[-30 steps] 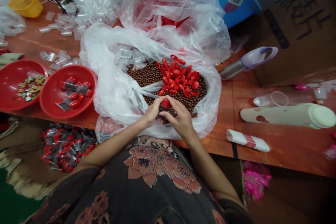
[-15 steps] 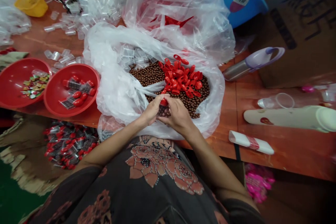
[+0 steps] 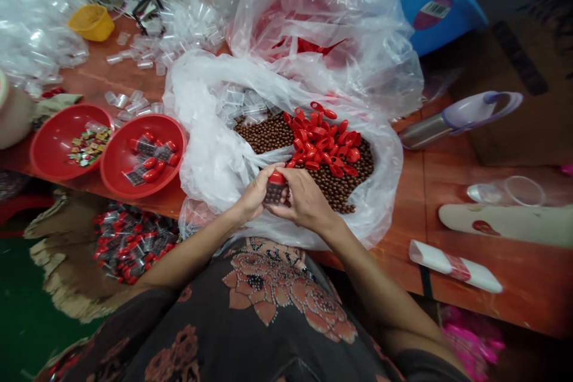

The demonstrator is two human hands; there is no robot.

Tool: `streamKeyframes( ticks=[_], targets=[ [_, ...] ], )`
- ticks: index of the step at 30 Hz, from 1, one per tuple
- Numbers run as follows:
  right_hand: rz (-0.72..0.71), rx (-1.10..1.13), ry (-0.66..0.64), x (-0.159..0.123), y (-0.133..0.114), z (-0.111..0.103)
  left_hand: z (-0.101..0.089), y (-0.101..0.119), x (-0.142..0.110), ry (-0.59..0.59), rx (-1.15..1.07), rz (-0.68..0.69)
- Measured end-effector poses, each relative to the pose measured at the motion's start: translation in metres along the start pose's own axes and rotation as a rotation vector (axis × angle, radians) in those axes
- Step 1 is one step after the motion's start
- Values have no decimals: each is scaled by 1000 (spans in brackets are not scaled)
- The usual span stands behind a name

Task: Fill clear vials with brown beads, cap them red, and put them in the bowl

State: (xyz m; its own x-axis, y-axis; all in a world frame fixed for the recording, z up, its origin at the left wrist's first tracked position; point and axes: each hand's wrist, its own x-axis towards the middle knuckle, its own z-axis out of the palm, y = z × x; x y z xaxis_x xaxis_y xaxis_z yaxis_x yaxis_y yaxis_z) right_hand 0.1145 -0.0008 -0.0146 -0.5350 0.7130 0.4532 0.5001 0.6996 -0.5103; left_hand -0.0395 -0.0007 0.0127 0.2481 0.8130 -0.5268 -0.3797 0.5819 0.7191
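Note:
Between my two hands is a small clear plastic container filled with brown balls, a red cap on its top. My left hand grips its left side. My right hand closes on it from the right, with the thumb up at the red cap. Just beyond, a white plastic bag lies spread out, holding brown chocolate balls. A pile of red caps rests on the balls, and several clear empty containers lie at the bag's far left.
Left of the bag, a red bowl holds filled containers; another red bowl holds small wrapped pieces. Below the table edge sits a heap of filled containers. On the right are a steel bottle, a pale bottle and a white roll.
The view has shifted, so the bowls and bags appear farther right. My hands stay on the container, which now shows more plainly between them.

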Motion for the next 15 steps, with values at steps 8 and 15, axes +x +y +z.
streamKeyframes(
  ticks=[8,15],
  targets=[
    [-79,-79,11,28,-13,11,-11,3,-10,33,83,163],
    [71,-142,-140,34,-3,11,-117,122,-53,646,775,805]
  ],
)
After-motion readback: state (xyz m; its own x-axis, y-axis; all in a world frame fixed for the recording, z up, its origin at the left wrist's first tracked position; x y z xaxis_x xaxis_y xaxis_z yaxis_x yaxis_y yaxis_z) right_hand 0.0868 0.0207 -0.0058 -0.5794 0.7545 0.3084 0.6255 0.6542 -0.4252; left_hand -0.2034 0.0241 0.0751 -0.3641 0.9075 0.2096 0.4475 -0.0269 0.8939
